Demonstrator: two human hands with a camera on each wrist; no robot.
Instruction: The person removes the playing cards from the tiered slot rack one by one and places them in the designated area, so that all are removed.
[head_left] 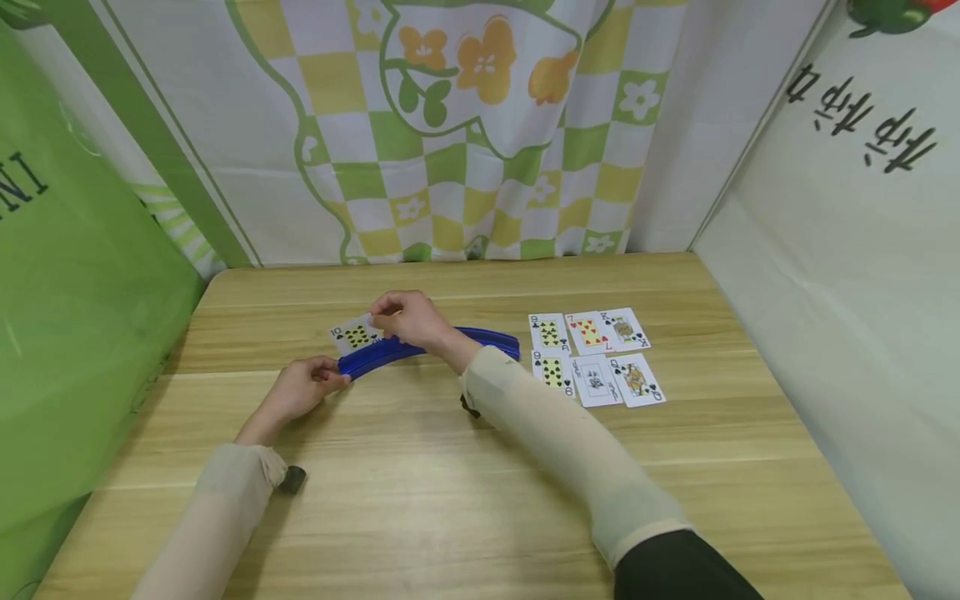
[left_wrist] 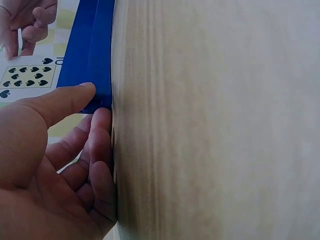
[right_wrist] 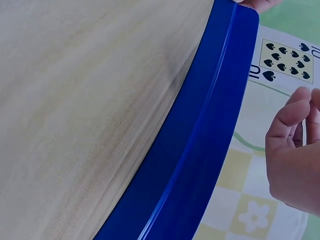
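A curved blue playing card holder (head_left: pixel 435 343) lies on the wooden table. My left hand (head_left: pixel 303 387) grips its left end, thumb (left_wrist: pixel 75 100) on top and fingers curled beneath in the left wrist view. At that end, a ten of spades (head_left: pixel 354 335) stands up along the holder's back edge, its face towards me. My right hand (head_left: pixel 411 319) reaches over the holder and pinches the card's right edge between thumb and fingertips. In the right wrist view those fingertips (right_wrist: pixel 300 95) meet at the edge of the card.
Right of the holder, several face-up cards lie in two rows, among them a seven of hearts (head_left: pixel 588 333), a king (head_left: pixel 624 329), a queen (head_left: pixel 636 379) and a card with black writing (head_left: pixel 597 381). A patterned curtain (head_left: pixel 480 192) hangs behind the table (head_left: pixel 420 500).
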